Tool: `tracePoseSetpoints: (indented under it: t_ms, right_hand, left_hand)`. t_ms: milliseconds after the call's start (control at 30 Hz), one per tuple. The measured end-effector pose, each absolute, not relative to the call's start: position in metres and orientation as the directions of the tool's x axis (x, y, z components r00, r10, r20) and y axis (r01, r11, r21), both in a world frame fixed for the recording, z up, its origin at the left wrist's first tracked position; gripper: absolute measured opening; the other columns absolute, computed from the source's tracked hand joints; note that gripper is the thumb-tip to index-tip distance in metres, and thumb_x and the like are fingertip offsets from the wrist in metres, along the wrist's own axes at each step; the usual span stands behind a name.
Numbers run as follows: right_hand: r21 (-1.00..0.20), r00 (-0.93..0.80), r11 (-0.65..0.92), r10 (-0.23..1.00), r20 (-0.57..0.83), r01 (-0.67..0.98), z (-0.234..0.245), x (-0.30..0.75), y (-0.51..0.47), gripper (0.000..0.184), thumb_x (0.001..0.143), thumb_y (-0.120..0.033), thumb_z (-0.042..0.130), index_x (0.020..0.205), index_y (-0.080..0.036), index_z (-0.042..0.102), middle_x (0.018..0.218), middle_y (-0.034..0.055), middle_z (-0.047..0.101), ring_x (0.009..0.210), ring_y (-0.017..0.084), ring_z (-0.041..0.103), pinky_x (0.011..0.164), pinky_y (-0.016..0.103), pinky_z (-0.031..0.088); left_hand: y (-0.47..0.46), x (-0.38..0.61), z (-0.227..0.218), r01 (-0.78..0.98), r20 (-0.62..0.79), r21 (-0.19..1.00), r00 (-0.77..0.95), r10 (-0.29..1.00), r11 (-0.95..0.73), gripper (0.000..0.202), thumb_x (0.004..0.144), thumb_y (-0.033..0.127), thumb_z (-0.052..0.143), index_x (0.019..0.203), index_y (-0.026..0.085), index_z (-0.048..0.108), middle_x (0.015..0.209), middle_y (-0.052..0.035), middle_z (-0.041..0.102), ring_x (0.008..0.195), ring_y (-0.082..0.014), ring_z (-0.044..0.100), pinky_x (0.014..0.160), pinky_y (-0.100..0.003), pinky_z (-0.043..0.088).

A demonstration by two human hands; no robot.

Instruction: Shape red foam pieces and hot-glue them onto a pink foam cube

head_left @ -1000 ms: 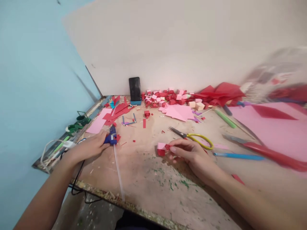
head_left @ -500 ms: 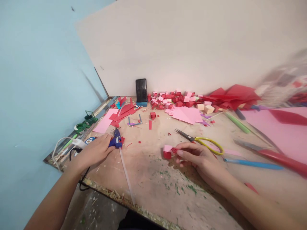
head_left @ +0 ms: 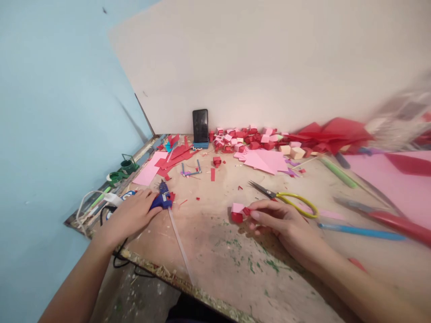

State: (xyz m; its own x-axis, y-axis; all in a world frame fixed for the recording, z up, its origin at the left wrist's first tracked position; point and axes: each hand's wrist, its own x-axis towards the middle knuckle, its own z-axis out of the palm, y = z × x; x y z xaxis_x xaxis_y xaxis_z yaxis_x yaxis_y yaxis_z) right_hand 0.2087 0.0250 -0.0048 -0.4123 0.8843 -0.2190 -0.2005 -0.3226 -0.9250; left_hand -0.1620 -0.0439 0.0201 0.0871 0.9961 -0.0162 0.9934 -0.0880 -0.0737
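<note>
At the left of the table, a blue glue gun (head_left: 163,197) lies with a long whitish glue stick (head_left: 180,246) trailing from its back toward the front edge. My left hand (head_left: 136,213) is closed around its handle. My right hand (head_left: 278,220) pinches a small folded red paper piece (head_left: 247,211) between thumb and fingertips. Touching or just beside that piece is a small pink and red paper cube (head_left: 237,212), low over the tabletop. Scissors with yellow handles (head_left: 286,198) lie just behind my right hand.
A phone (head_left: 200,126) stands against the white board, beside a heap of small paper cubes (head_left: 242,139). Pink sheets (head_left: 264,160) and red strips (head_left: 175,157) lie behind. At right are a blue pen-like stick (head_left: 362,231) and a red-handled tool (head_left: 397,224). Green scraps (head_left: 271,265) dot the front.
The whole view has shifted slightly to the right. My left hand's fingers lie a little lower and flatter on the glue gun; my right hand keeps its pinch.
</note>
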Motion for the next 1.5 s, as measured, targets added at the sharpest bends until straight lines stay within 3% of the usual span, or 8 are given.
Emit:
tracePoseSetpoints:
  t_ms: [200, 300, 467, 833, 967, 1167, 1367, 1500]
  right_hand:
    - [-0.922, -0.409, -0.326, 0.886, -0.22, -0.211, -0.004, 0.208, 0.024, 0.026, 0.071, -0.034, 0.093, 0.08, -0.017, 0.077, 0.065, 0.0055, 0.073, 0.059, 0.015, 0.066, 0.06, 0.025, 0.05]
    - [-0.91, -0.405, -0.341, 0.886, -0.227, -0.236, -0.004, 0.208, 0.023, 0.026, 0.07, -0.034, 0.093, 0.081, -0.017, 0.077, 0.065, 0.0051, 0.073, 0.058, 0.014, 0.065, 0.059, 0.024, 0.05]
    - [-0.92, -0.389, -0.33, 0.892, -0.23, -0.213, -0.004, 0.209, 0.023, 0.026, 0.07, -0.034, 0.093, 0.081, -0.017, 0.077, 0.066, 0.0054, 0.073, 0.059, 0.014, 0.064, 0.059, 0.025, 0.05]
    - [-0.932, -0.403, -0.317, 0.887, -0.226, -0.176, -0.003, 0.21, 0.022, 0.026, 0.071, -0.037, 0.092, 0.082, -0.019, 0.077, 0.067, 0.0042, 0.072, 0.061, 0.017, 0.066, 0.061, 0.028, 0.053]
    - [-0.929, -0.399, -0.32, 0.889, -0.225, -0.187, 0.0, 0.208, 0.021, 0.029, 0.066, -0.037, 0.094, 0.079, -0.018, 0.076, 0.065, 0.0033, 0.072, 0.06, 0.015, 0.065, 0.06, 0.026, 0.051]
    - [-0.918, -0.413, -0.333, 0.883, -0.224, -0.214, -0.002, 0.21, 0.02, 0.026, 0.069, -0.035, 0.093, 0.081, -0.018, 0.077, 0.065, 0.0038, 0.073, 0.058, 0.015, 0.065, 0.06, 0.025, 0.051]
    - [-0.932, -0.298, -0.265, 0.936, -0.187, -0.247, 0.001, 0.207, 0.021, 0.027, 0.068, -0.034, 0.093, 0.079, -0.016, 0.077, 0.067, 0.0047, 0.073, 0.059, 0.014, 0.063, 0.058, 0.024, 0.049]
    - [-0.948, -0.225, -0.193, 0.965, -0.136, -0.254, 0.002, 0.21, 0.024, 0.025, 0.068, -0.031, 0.091, 0.082, -0.016, 0.077, 0.07, 0.0043, 0.073, 0.062, 0.015, 0.064, 0.056, 0.025, 0.048]
  left_hand:
    - [-0.013, -0.16, 0.052, 0.996, 0.157, -0.09, 0.001, 0.988, 0.013, 0.035, 0.105, 0.034, 0.04, 0.111, 0.021, 0.072, 0.115, -0.0095, 0.073, 0.108, -0.0288, 0.067, 0.09, -0.038, 0.051]
    - [0.02, -0.159, 0.057, 0.994, 0.121, -0.102, 0.046, 0.992, -0.033, 0.031, 0.102, 0.033, 0.046, 0.11, 0.023, 0.073, 0.118, -0.0083, 0.074, 0.113, -0.0282, 0.067, 0.09, -0.035, 0.051]
    - [0.058, -0.159, 0.046, 0.99, 0.038, -0.118, 0.08, 0.996, -0.075, 0.023, 0.091, 0.029, 0.061, 0.108, 0.025, 0.075, 0.111, -0.0078, 0.076, 0.104, -0.0266, 0.07, 0.09, -0.033, 0.052]
    - [0.093, -0.163, 0.038, 0.97, -0.04, -0.087, 0.222, 0.974, -0.225, 0.026, 0.084, 0.011, 0.062, 0.106, 0.018, 0.074, 0.107, -0.0088, 0.077, 0.102, -0.0248, 0.07, 0.089, -0.035, 0.053]
    - [0.099, -0.151, 0.042, 0.955, 0.017, -0.036, 0.296, 0.955, -0.295, 0.024, 0.085, 0.011, 0.059, 0.1, 0.02, 0.076, 0.101, -0.0077, 0.076, 0.099, -0.0247, 0.071, 0.089, -0.033, 0.053]
    - [0.077, -0.118, 0.049, 0.901, 0.166, 0.065, 0.413, 0.895, -0.428, 0.027, 0.097, 0.022, 0.052, 0.117, 0.019, 0.07, 0.125, -0.01, 0.069, 0.113, -0.0257, 0.067, 0.099, -0.038, 0.052]
    - [0.047, -0.063, 0.037, 0.734, 0.133, 0.169, 0.645, 0.753, -0.658, 0.026, 0.099, 0.027, 0.056, 0.12, 0.024, 0.07, 0.127, -0.0059, 0.071, 0.117, -0.0235, 0.067, 0.104, -0.036, 0.05]
    - [0.04, -0.026, 0.021, 0.534, 0.142, 0.381, 0.772, 0.619, -0.754, 0.047, 0.095, 0.016, 0.057, 0.141, 0.024, 0.058, 0.149, -0.0101, 0.059, 0.138, -0.0245, 0.055, 0.117, -0.039, 0.042]
